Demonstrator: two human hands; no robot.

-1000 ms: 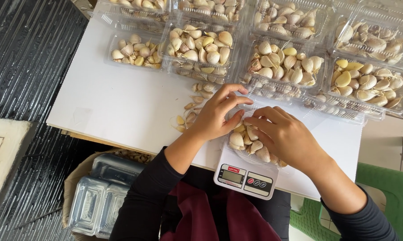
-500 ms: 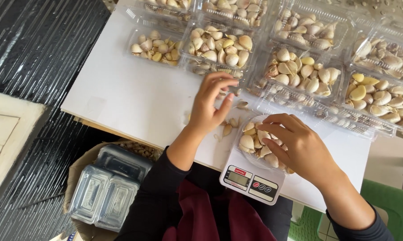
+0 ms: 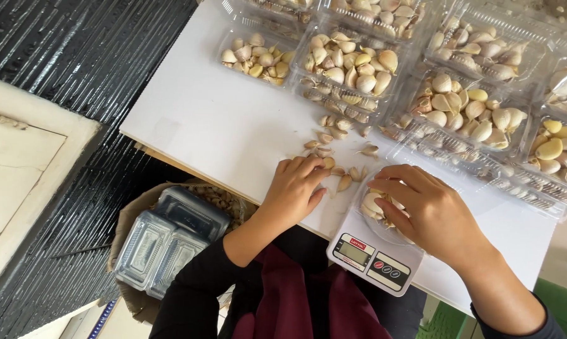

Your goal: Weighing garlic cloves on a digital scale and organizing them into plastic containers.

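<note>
Here the left hand (image 3: 294, 191) pinches a garlic clove (image 3: 328, 162) lying crosswise, while the right hand (image 3: 429, 210) cups cloves on the scale (image 3: 372, 256).

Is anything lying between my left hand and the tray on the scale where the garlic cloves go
Nothing solid blocks it. The left hand rests on the white table among loose garlic cloves, and only a few of those lie between it and the clear tray on the scale, where the right hand rests.
</note>
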